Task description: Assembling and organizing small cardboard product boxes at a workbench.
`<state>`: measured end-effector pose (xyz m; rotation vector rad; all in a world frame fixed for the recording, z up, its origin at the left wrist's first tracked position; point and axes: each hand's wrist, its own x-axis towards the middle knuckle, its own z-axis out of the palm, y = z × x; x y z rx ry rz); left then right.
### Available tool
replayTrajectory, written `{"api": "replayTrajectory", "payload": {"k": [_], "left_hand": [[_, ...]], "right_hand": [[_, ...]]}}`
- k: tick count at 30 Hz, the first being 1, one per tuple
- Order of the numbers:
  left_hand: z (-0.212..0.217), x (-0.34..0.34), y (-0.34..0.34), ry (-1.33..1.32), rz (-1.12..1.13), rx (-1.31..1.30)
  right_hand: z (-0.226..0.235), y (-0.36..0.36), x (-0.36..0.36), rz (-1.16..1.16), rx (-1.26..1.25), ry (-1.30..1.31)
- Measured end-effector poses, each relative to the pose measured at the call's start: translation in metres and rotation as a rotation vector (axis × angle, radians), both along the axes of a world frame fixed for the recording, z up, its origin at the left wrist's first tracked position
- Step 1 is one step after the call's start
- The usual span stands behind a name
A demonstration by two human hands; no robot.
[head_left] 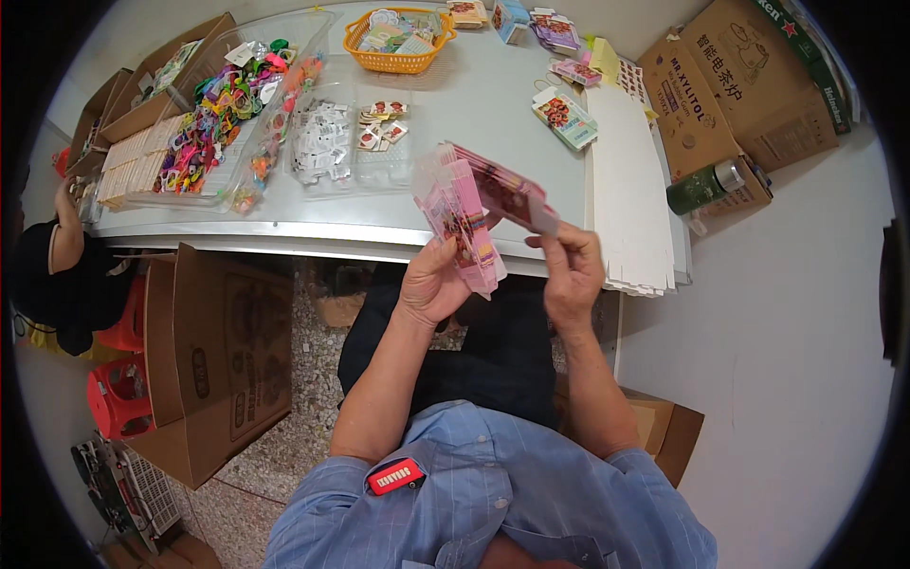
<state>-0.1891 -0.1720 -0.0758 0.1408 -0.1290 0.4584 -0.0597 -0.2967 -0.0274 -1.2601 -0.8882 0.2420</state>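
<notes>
My left hand (pixel 436 286) is closed round a stack of flat pink printed cartons (pixel 457 213), held over the table's front edge. Between thumb and fingers, my right hand (pixel 573 284) pinches the near end of another pink carton (pixel 512 192). That carton slants away to the upper left, and its far end meets or overlaps the top of the stack. I cannot tell whether it is a single piece. Slight blur covers the stack's upper end.
On the grey-white table (pixel 474 104) stand an orange basket (pixel 393 63), a clear tray of white tags (pixel 322 142), a heap of colourful clips (pixel 223 123) and long white card sheets (pixel 630 209). Cardboard boxes (pixel 237 351) flank my legs. Another person (pixel 62 275) sits at the far left.
</notes>
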Motion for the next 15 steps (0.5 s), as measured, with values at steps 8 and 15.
{"api": "replayTrajectory", "payload": {"k": [8, 15], "left_hand": [[-0.016, -0.023, 0.0, -0.084, -0.066, -0.063], [-0.009, -0.033, -0.009, -0.232, -0.227, -0.077]], "right_hand": [[0.03, -0.024, 0.078, 0.217, -0.036, 0.11], [0.046, -0.051, 0.115, 0.523, -0.049, 0.226]]}}
